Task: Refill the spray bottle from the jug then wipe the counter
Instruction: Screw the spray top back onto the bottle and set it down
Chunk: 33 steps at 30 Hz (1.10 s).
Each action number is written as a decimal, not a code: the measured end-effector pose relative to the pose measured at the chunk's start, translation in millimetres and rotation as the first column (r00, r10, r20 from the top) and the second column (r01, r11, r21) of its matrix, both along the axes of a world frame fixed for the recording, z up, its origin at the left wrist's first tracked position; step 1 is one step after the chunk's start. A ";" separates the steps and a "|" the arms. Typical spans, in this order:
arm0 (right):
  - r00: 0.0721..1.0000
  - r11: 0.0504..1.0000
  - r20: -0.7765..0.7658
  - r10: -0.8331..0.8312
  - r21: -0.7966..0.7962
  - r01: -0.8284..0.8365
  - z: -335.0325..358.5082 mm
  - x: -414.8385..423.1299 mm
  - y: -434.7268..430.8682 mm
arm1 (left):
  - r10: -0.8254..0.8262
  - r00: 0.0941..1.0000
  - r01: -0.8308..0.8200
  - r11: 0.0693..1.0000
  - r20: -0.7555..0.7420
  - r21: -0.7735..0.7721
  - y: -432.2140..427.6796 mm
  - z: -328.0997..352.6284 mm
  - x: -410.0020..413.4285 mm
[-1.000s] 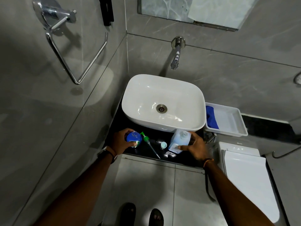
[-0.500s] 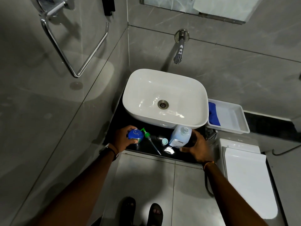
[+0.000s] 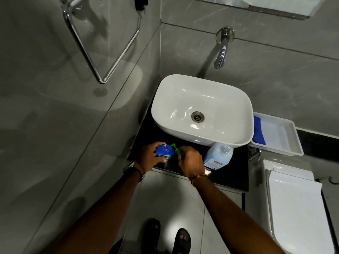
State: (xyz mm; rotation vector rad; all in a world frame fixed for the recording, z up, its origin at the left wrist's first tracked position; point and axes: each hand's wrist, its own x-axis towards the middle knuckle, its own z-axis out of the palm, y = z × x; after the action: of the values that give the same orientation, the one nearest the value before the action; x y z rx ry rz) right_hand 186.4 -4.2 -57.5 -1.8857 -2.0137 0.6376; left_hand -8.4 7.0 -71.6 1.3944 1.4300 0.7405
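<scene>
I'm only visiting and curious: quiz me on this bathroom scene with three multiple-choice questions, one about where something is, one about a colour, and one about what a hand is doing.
1. Where does the blue cloth lie?
A. in the basin
B. in the white tray
C. on the floor

2. What colour is the sprayer head next to the bottle?
A. red
B. yellow
C. green

3. What is the left hand doing?
A. gripping the blue spray bottle
B. turning the tap
C. hanging at the person's side

Answers:
1 B: the cloth lies against the tray's left wall.
2 C: the plastic part between the two hands is bright green.
3 A: the fingers curl round the bottle as it stands on the dark counter.
</scene>
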 end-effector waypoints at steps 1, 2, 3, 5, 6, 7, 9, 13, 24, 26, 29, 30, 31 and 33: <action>0.999 1.000 0.036 0.008 -0.008 -0.007 -0.4 -5.6 9.0 | 0.008 1.000 -0.007 1.000 0.010 -0.012 -0.2 -1.4 -0.6; 0.998 0.999 0.064 0.017 -0.031 -0.015 -1.4 -10.2 15.8 | 0.017 1.000 -0.016 1.000 0.022 -0.027 -0.5 -2.5 -1.1; 0.996 0.998 0.083 0.028 -0.064 -0.022 -3.2 -13.9 21.1 | 0.027 0.999 -0.026 0.999 0.036 -0.043 -0.7 -3.6 -2.0; 0.995 0.991 0.094 0.040 -0.129 -0.028 -10.1 -16.6 27.9 | 0.035 0.998 -0.032 0.998 0.051 -0.056 -0.1 -6.3 -4.7; 0.995 0.988 0.093 0.043 -0.152 -0.029 -14.4 -16.6 30.0 | 0.031 0.999 -0.029 0.999 0.042 -0.046 0.7 -7.7 -5.8; 0.994 0.986 0.095 0.045 -0.166 -0.029 -19.2 -15.8 31.1 | 0.023 0.999 -0.022 0.999 0.026 -0.035 1.4 -8.5 -6.8; 0.992 0.985 0.117 0.046 -0.170 -0.025 -27.6 -14.5 32.1 | 0.009 1.000 -0.009 1.000 0.003 -0.023 3.6 -8.9 -8.9; 0.991 0.988 0.134 -0.029 -0.147 0.049 -23.2 -9.6 29.4 | -0.023 0.999 0.023 1.000 -0.024 -0.001 5.8 -9.8 -11.8; 0.666 0.920 -0.736 -0.122 0.168 0.354 93.6 -4.5 7.3 | -0.009 1.000 0.009 0.999 -0.016 -0.031 2.4 -3.6 -11.1; 0.623 0.923 -0.777 -0.094 0.166 0.347 107.1 -10.4 10.4 | -0.013 1.000 0.012 0.999 -0.020 -0.035 2.2 -2.2 -10.8; 0.647 0.934 -0.761 -0.054 0.191 0.301 111.0 -17.3 13.0 | -0.014 1.000 0.014 0.999 -0.017 -0.041 2.2 -0.5 -10.0; 0.663 0.937 -0.748 -0.042 0.201 0.286 109.1 -18.7 12.8 | -0.016 1.000 0.015 0.999 -0.018 -0.041 2.6 -0.1 -9.6; 0.676 0.940 -0.736 -0.035 0.207 0.273 106.7 -19.7 12.5 | -0.019 1.000 0.018 0.999 -0.021 -0.042 2.9 0.4 -9.4; 0.699 0.946 -0.715 -0.035 0.202 0.255 100.2 -20.4 11.9 | -0.027 0.999 0.026 0.999 -0.027 -0.041 3.3 0.8 -9.4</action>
State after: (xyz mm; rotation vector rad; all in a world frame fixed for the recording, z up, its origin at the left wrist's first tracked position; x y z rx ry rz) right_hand 166.0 7.7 42.7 -1.3139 -1.3437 0.8122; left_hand -17.8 10.3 -70.8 1.3944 1.4377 0.6743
